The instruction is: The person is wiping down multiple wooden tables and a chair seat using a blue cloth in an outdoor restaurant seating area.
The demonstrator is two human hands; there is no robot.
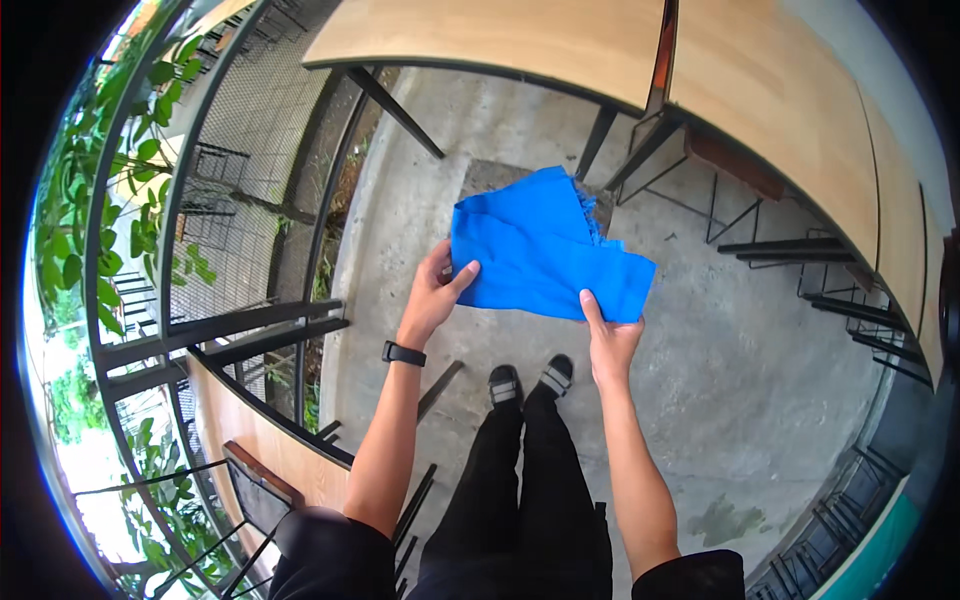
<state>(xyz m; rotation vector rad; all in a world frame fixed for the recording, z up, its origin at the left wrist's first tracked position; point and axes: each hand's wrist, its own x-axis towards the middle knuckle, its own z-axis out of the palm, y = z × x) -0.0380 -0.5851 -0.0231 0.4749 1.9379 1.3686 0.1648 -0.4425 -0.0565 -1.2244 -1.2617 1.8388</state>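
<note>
A bright blue cloth [535, 245] with a frayed edge at its upper right is stretched between my two hands, out in front of me above the floor. My left hand [437, 285] pinches its left side, thumb on top and the other fingers behind the fabric. At the lower right, my right hand [612, 338] grips the cloth the same way, its thumb lying over the near edge. Soft folds run across the middle of the fabric. A dark band circles my left wrist.
Wooden tables [480, 35] with black legs stand ahead, and another long tabletop [790, 110] curves along the right with stools beneath it. A wooden table [265, 425] and a chair are at the lower left. Mesh fencing [235, 160] and plants line the left. Grey concrete floor [730, 370] lies below.
</note>
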